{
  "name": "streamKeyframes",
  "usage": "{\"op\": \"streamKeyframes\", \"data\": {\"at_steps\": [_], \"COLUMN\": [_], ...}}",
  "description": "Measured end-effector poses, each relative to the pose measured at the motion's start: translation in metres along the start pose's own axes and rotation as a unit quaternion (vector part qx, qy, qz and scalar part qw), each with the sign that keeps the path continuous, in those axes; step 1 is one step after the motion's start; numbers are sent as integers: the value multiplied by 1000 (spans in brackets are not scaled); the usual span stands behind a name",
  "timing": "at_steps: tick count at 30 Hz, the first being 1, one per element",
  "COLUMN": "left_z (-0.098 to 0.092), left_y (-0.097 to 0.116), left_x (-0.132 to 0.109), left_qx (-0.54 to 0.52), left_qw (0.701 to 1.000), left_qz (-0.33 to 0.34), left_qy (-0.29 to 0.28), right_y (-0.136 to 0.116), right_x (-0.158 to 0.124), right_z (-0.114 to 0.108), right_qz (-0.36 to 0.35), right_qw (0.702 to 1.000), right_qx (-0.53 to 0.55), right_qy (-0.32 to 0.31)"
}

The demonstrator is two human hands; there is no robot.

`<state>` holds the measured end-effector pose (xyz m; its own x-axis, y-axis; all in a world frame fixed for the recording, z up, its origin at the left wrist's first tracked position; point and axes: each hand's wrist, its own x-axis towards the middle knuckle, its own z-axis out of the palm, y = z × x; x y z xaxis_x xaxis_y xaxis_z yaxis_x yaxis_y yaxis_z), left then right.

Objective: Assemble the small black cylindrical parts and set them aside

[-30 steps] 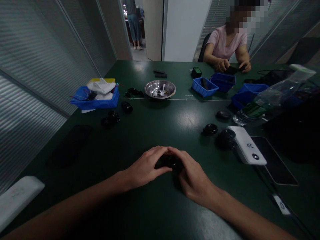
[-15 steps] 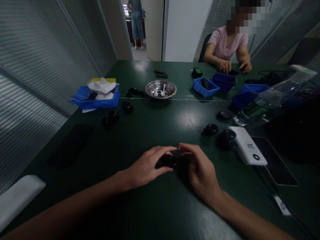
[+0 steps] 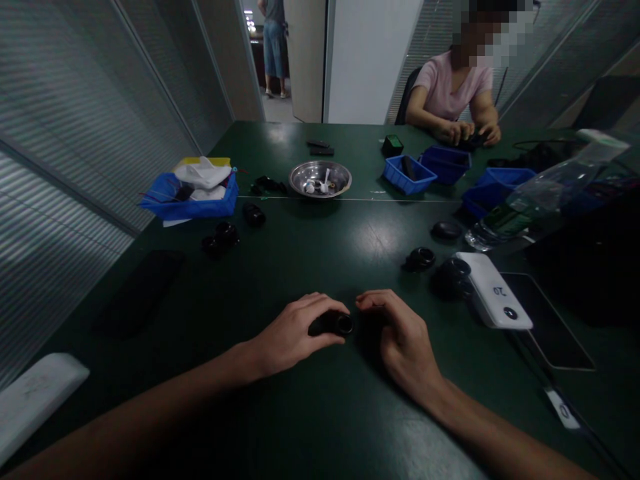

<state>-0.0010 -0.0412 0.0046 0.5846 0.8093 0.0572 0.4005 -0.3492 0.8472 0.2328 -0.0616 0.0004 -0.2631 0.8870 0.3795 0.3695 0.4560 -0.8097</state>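
Observation:
My left hand [image 3: 293, 333] rests on the dark green table [image 3: 300, 253], its fingers curled round a small black cylindrical part [image 3: 334, 325] that lies on its side. My right hand [image 3: 400, 337] sits just right of that part with the fingers bent and the fingertips close together near the part's open end. I cannot make out whether anything is in the right hand; the spot under its palm is dark.
A steel bowl [image 3: 320, 179] and several blue bins [image 3: 190, 200] [image 3: 410, 175] stand further back. Black round parts [image 3: 420, 258] [image 3: 220, 237] lie around. A white device [image 3: 493, 300], a plastic bottle [image 3: 530, 207] and a phone [image 3: 550, 327] are at right. A person in a pink shirt [image 3: 453, 83] works opposite.
My hands were joined over the black part; my right hand has drawn off to the right, so the part now shows in my left hand's fingers.

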Motion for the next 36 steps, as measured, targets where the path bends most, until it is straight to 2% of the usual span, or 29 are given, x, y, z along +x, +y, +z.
{"op": "streamKeyframes", "data": {"at_steps": [5,9,14,19,24,30,32,36], "left_z": [1,1,1,1,0,0,0,0], "left_y": [-2,-4,-5,-6,-4,-5,-6,-6], "left_x": [-1,-1,0,-1,1,1,1,1], "left_qx": [-41,10,44,31,24,17,23,36], "left_qw": [998,1000,999,999,999,999,999,999], "left_qz": [-37,-10,23,43,37,46,41,30], "left_qy": [23,5,11,10,6,0,-3,-5], "right_y": [-9,-13,-13,-13,-13,-15,-20,-39], "right_x": [0,-1,-1,1,2,7,12,29], "right_z": [0,3,5,6,2,2,-3,-18], "right_qz": [-35,-52,-87,-77,-75,-68,-71,-60], "right_qw": [999,994,992,994,990,993,989,971], "right_qx": [-24,-77,-28,-37,21,-56,-65,-65], "right_qy": [-34,-52,-84,-64,-115,-79,-109,-221]}}
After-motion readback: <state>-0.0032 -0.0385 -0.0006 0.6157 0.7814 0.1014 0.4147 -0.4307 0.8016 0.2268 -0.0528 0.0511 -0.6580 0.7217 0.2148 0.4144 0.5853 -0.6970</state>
